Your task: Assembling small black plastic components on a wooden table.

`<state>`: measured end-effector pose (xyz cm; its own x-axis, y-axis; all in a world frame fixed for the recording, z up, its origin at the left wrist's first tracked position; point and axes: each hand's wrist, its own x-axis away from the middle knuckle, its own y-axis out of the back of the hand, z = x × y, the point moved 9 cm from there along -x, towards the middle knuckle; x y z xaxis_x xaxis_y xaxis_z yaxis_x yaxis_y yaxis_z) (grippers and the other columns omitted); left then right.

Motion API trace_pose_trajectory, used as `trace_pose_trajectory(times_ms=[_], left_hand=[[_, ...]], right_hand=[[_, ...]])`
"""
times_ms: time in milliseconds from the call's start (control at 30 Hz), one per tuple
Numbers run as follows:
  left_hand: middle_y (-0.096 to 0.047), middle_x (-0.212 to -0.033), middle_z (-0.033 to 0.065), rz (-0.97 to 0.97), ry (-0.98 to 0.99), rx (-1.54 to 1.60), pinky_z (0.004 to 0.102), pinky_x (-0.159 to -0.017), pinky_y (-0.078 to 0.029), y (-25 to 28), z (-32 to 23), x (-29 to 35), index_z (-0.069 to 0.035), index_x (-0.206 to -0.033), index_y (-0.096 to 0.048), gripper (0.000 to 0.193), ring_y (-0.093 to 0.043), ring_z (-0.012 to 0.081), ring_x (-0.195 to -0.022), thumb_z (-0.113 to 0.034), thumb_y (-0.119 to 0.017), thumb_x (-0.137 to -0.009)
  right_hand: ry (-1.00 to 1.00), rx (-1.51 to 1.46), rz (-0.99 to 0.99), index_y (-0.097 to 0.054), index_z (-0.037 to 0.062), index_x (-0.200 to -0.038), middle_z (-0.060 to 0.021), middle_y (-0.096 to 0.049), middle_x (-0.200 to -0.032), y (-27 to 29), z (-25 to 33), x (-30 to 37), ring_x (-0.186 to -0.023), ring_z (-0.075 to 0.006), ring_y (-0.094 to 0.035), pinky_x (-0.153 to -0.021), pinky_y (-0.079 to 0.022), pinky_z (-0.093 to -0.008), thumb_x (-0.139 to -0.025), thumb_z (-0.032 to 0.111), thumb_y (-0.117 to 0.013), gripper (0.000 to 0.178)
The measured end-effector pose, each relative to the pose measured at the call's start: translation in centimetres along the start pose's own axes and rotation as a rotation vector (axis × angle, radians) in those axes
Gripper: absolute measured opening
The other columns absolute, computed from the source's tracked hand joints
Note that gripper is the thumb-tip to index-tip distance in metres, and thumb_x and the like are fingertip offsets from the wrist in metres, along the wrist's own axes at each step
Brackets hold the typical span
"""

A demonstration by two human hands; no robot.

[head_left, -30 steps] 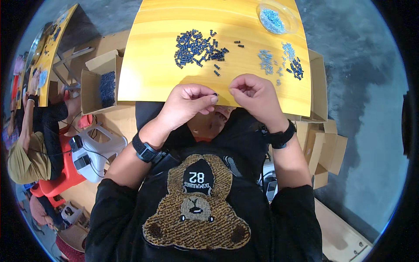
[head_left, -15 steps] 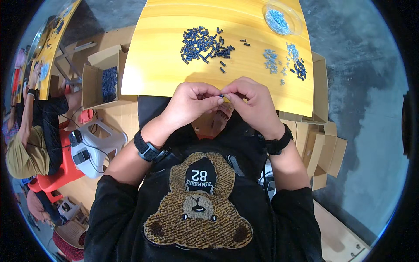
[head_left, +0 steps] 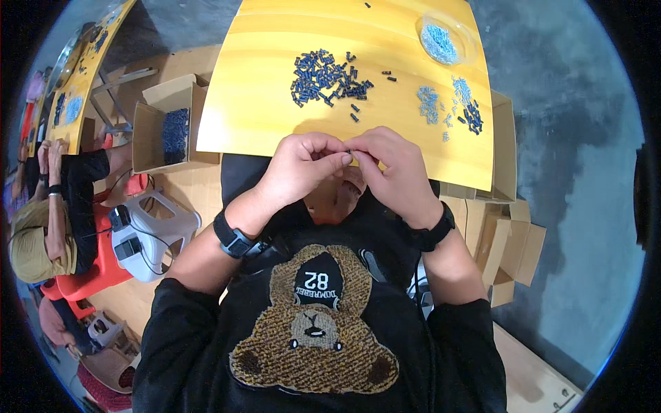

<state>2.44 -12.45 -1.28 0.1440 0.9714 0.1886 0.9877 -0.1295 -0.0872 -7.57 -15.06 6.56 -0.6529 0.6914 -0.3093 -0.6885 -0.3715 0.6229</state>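
Observation:
My left hand [head_left: 307, 165] and my right hand [head_left: 390, 165] meet fingertip to fingertip just off the near edge of the yellow table [head_left: 261, 124]. Both are closed in a pinch on one small dark piece [head_left: 350, 151], mostly covered by the fingers; its exact kind cannot be made out. Beyond them on the table lies a heap of small black cylindrical parts [head_left: 320, 79], with a few strays to its right. Farther right are small clear-looking pieces [head_left: 428, 104], more pale blue pieces [head_left: 461, 89] and a little group of black parts [head_left: 473, 118].
A clear round tub [head_left: 468, 48] of pale blue pieces stands at the far right of the table. On the left, an open carton [head_left: 155, 131] holds many dark parts. More cartons [head_left: 513, 241] sit at the right. A co-worker [head_left: 48, 227] works at another table, near a white stool [head_left: 155, 234].
The view has shifted slightly, so the table appears a little lower. My hands stay together, the right fingers now curled farther over the small piece. The co-worker's hands have come together.

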Motion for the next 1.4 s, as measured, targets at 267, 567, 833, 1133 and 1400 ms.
trace_pose_trajectory(times_ms=[267, 567, 833, 1133, 1400], left_hand=[[-0.063, -0.078, 0.0005, -0.013, 0.014, 0.127, 0.0192, -0.061, -0.046, 0.5, -0.4, -0.1, -0.001, -0.095, -0.064, 0.013, -0.056, 0.0054, -0.066, -0.011, -0.062, -0.087], [-0.066, -0.083, 0.0053, -0.014, 0.111, 0.251, 0.0221, -0.066, -0.05, 0.6, -0.3, -1.0, 0.0, -0.094, -0.063, 0.014, -0.061, 0.0097, -0.072, -0.012, -0.062, -0.087], [-0.066, -0.09, 0.0085, -0.04, 0.204, 0.519, 0.0262, -0.073, -0.052, -0.2, 0.7, -1.3, 0.001, -0.094, -0.063, 0.013, -0.063, 0.0137, -0.08, -0.01, -0.059, -0.088], [-0.065, -0.09, 0.0081, -0.043, 0.243, 0.528, 0.0272, -0.072, -0.052, -0.2, 1.8, -0.9, 0.002, -0.094, -0.063, 0.015, -0.062, 0.0142, -0.08, -0.01, -0.058, -0.089], [-0.066, -0.092, 0.008, -0.065, 0.265, 0.499, 0.0255, -0.073, -0.051, 0.5, 2.3, -1.0, 0.0, -0.094, -0.064, 0.015, -0.062, 0.014, -0.082, -0.013, -0.058, -0.089]], right_hand=[[-0.263, -0.366, -0.206, -0.063, -0.0016, -0.099, -0.0097, -0.061, -0.081, 0.1, -2.9, 1.0, -0.07, -0.0144, -0.06, -0.064, -0.048, -0.0236, -0.075, -0.003, -0.06, 0.024], [-0.195, -0.133, -0.168, -0.061, -0.0004, -0.1, -0.013, -0.06, -0.092, 0.3, -1.7, 0.6, -0.08, -0.0218, -0.059, -0.069, -0.049, -0.0297, -0.073, 0.0, -0.063, 0.027], [-0.048, 0.135, -0.229, -0.059, 0.0009, -0.101, -0.0152, -0.058, -0.093, 0.4, -0.2, 0.1, -0.087, -0.0314, -0.056, -0.077, -0.047, -0.0379, -0.069, 0.004, -0.066, 0.032], [-0.009, 0.174, -0.17, -0.058, 0.0013, -0.091, -0.0134, -0.058, -0.088, -0.3, -0.2, 0.2, -0.082, -0.0307, -0.055, -0.072, -0.047, -0.0381, -0.067, 0.003, -0.066, 0.025], [-0.032, 0.076, -0.163, -0.059, 0.0014, -0.094, -0.0129, -0.058, -0.085, -0.5, -1.0, 0.1, -0.08, -0.0309, -0.056, -0.071, -0.047, -0.0376, -0.069, 0.005, -0.067, 0.027]])
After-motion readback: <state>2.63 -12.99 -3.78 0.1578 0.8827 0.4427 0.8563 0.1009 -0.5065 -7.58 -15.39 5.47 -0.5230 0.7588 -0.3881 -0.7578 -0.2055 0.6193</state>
